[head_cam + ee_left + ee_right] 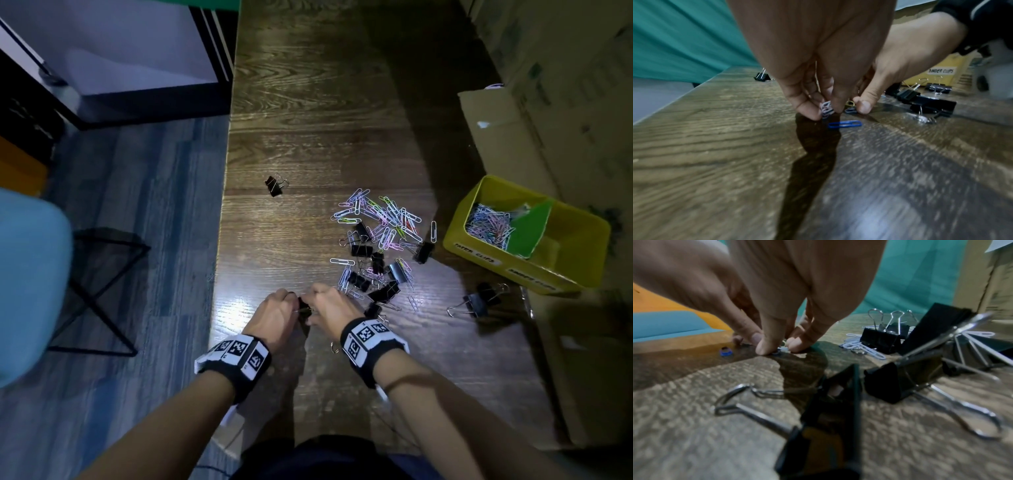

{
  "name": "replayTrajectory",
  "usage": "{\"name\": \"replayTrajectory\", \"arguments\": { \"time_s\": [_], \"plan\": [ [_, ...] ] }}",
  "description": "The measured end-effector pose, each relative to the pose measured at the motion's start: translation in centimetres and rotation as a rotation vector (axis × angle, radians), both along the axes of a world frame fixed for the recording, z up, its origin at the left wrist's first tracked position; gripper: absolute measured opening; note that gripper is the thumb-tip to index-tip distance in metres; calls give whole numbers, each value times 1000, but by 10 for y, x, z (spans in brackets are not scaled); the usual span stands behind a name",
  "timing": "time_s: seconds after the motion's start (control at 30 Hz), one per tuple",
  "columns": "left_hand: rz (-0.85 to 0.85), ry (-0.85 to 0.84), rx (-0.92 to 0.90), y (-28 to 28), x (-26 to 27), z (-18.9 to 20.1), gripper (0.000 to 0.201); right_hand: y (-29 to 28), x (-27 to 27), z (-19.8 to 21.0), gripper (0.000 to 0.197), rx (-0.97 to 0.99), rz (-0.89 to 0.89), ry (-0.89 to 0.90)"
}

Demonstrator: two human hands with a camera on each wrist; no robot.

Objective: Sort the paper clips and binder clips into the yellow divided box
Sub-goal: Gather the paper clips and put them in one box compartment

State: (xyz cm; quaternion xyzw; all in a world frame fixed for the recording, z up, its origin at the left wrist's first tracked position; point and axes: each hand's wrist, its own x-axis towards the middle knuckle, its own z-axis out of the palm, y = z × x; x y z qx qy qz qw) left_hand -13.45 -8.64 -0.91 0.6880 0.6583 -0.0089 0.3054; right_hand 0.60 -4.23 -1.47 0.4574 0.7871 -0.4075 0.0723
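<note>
Both hands meet low over the wooden table (308,120) near its front left. My left hand (826,112) pinches a small bunch of paper clips (827,108) between thumb and fingertips. My right hand (779,348) pinches more paper clips (782,348) against the table top. A blue paper clip (844,124) lies loose just in front of them. A mixed pile of pastel paper clips and black binder clips (376,240) spreads to the right of the hands. The yellow divided box (459,236) stands further right, with paper clips (489,222) in its left compartment beside a green divider (527,229).
One binder clip (274,185) lies alone further back on the left; two more (476,301) lie by the box's front. Large binder clips (900,378) sit right under my right wrist. Cardboard boxes (496,137) line the right side. A black stool (102,291) stands on the floor to the left.
</note>
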Motion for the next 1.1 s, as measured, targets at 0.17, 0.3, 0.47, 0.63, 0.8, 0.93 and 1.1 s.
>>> {"name": "replayTrajectory", "arguments": {
  "time_s": [0.17,0.3,0.47,0.63,0.8,0.93,1.1],
  "plan": [
    [-123,-28,99,-5,-10,-1,21,1,-5,-2,16,54,29,-70],
    [-243,45,154,-9,-20,-1,20,-8,-4,5,22,133,122,-167],
    [-177,-14,175,-14,-31,-7,19,-18,-9,16,32,248,155,-237],
    [-131,-21,146,-25,-35,-11,22,-25,-6,10,44,326,211,-252],
    [-225,-19,279,-43,-33,-13,16,-26,5,11,40,335,182,-230],
    [-386,57,285,-55,-28,-27,25,-35,11,8,30,281,217,-173],
    [-413,100,368,-62,-21,-28,32,-39,7,10,31,291,289,-200]
  ]
}}
